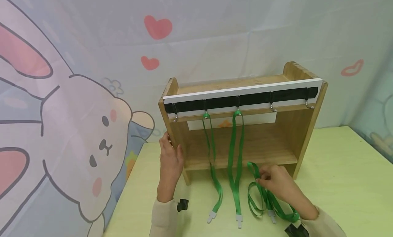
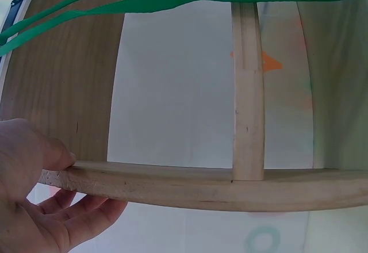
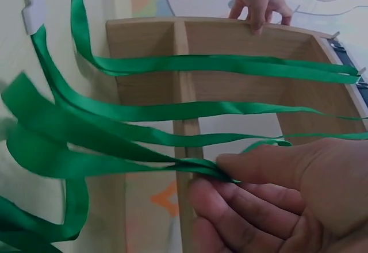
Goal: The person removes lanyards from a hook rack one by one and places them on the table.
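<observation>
In the head view a wooden shelf [image 1: 242, 141] stands on the table, its front top rail carrying a row of metal hooks. My left hand [image 1: 170, 158] grips the shelf's left side panel, thumb on one face and fingers on the other, as the left wrist view shows. Two green lanyards hang from hooks: one lanyard [image 1: 213, 162] second from the left, another lanyard [image 1: 234, 168] on the middle hook. My right hand [image 1: 280, 182] pinches a third green lanyard [image 3: 86, 161] between thumb and fingers, in front of the shelf's lower right. Its loops droop to the tabletop.
White clips [image 1: 239, 220] end the hanging lanyards near the table. Bare hooks [image 1: 273, 107] are at the far left and the right of the rail. A printed cloth [image 1: 215, 42] with hearts and a rabbit hangs behind the pale yellow-green table [image 1: 344, 162].
</observation>
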Available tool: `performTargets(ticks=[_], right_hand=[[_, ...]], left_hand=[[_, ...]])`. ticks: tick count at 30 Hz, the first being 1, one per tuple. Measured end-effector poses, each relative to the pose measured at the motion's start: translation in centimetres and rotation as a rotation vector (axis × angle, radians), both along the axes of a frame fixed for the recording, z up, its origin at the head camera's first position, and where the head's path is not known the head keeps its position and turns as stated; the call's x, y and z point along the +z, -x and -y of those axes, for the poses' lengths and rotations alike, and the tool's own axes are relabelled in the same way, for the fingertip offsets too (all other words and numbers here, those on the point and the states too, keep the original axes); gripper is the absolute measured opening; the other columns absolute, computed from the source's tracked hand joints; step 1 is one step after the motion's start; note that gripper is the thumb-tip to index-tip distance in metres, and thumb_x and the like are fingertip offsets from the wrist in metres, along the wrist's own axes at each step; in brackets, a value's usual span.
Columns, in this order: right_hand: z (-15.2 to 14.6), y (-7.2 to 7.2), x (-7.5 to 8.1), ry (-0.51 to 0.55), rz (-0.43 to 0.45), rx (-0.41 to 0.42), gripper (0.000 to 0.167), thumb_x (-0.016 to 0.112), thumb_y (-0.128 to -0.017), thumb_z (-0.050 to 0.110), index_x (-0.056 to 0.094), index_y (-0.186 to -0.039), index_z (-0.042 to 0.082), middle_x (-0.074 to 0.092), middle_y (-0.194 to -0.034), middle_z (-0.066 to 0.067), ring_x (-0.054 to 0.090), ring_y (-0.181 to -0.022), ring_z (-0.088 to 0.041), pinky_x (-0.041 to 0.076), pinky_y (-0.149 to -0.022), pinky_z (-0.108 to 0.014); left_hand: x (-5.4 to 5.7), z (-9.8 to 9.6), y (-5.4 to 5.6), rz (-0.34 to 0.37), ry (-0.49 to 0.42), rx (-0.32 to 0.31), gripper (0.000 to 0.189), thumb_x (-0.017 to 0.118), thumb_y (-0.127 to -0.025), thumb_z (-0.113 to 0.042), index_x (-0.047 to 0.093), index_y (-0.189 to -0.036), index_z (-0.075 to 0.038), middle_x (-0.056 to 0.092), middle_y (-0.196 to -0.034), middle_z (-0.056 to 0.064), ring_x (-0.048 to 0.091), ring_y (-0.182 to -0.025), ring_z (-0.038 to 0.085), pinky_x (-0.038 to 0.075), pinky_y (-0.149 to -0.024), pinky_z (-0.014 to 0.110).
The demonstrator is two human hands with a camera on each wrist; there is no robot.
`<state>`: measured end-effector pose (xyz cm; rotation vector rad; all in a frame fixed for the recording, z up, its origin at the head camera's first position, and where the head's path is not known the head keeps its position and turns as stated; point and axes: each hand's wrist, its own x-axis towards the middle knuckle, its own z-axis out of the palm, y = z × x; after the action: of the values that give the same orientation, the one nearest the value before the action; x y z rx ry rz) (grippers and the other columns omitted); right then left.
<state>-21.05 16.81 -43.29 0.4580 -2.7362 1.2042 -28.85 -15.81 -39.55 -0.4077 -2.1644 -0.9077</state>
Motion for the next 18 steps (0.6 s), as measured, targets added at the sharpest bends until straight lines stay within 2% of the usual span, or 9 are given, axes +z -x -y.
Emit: performTargets(ticks=[6,11,18], right_hand=[[-0.3,0.5,-1.1,-0.052,0.045,0.045,0.032,0.069,-0.085,-0.005,0.051,-0.067,0.013,0.039,-0.049,0.011,0.05,-0.048,-0.01,0.03,-0.047,-0.02],[-0.5,0.7,-2.0,-0.063,0.067,0.064,0.034,0.068,-0.083,-0.008,0.049,-0.064,0.013,0.049,-0.049,0.007,0.059,-0.05,-0.016,0.034,-0.046,-0.021],[-0.6,1.1,-3.1,-0.067,0.102,0.037,0.038,0.073,-0.083,-0.008,0.046,-0.064,0.011,0.058,-0.053,0.001,0.059,-0.047,-0.015,0.044,-0.047,-0.022]], left_hand=[[0.0,0.2,-0.1,0.022,-0.005,0.009,0.056,0.057,-0.097,0.008,0.025,-0.142,0.003,0.044,-0.121,0.033,0.061,-0.102,0.052,0.057,-0.076,0.058],[-0.1,0.3,0.0,0.021,-0.006,-0.003,0.055,0.056,-0.097,0.008,0.025,-0.142,0.002,0.044,-0.122,0.033,0.061,-0.104,0.052,0.056,-0.078,0.058],[-0.2,0.1,0.1,0.02,-0.008,-0.008,0.056,0.057,-0.096,0.009,0.025,-0.141,0.002,0.044,-0.122,0.033,0.061,-0.104,0.053,0.056,-0.078,0.059]])
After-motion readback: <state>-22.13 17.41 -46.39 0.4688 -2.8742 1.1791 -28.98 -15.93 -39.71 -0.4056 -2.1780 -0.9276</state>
